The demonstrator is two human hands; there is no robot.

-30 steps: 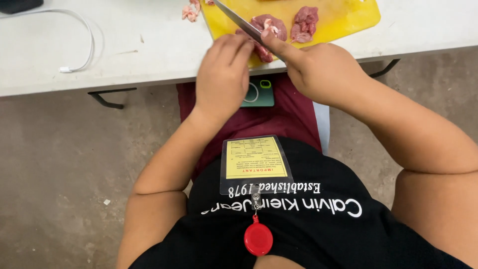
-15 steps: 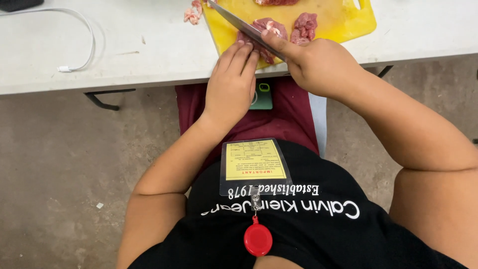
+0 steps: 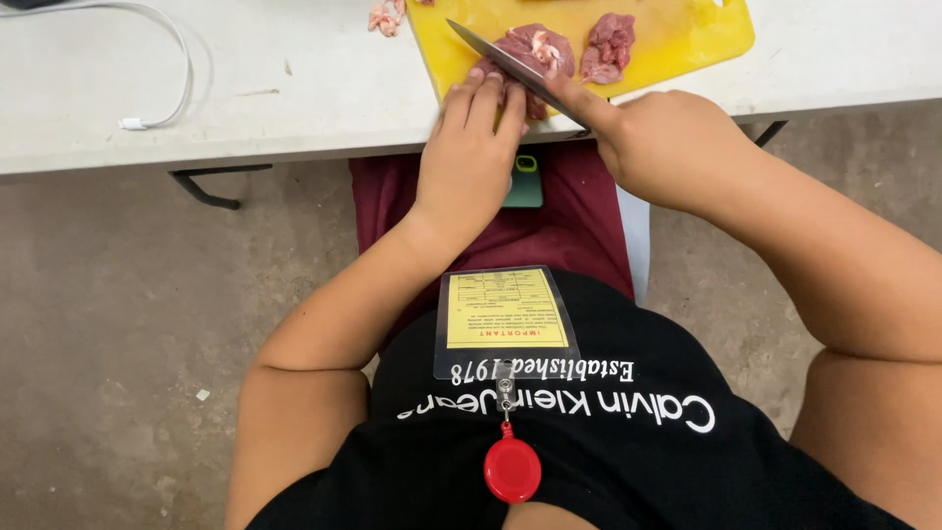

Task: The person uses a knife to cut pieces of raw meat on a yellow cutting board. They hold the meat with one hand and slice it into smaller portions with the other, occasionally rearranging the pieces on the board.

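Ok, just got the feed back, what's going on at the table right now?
A person is cutting raw meat on a yellow cutting board at the edge of a white table. The left hand presses down on a chunk of meat, and the right hand holds a knife with the blade across it. A second piece lies alongside.

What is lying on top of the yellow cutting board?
On the cutting board lie two pieces of raw meat. The left hand covers the nearer piece's front; the right hand holds a knife across it. The board's far edge is out of view.
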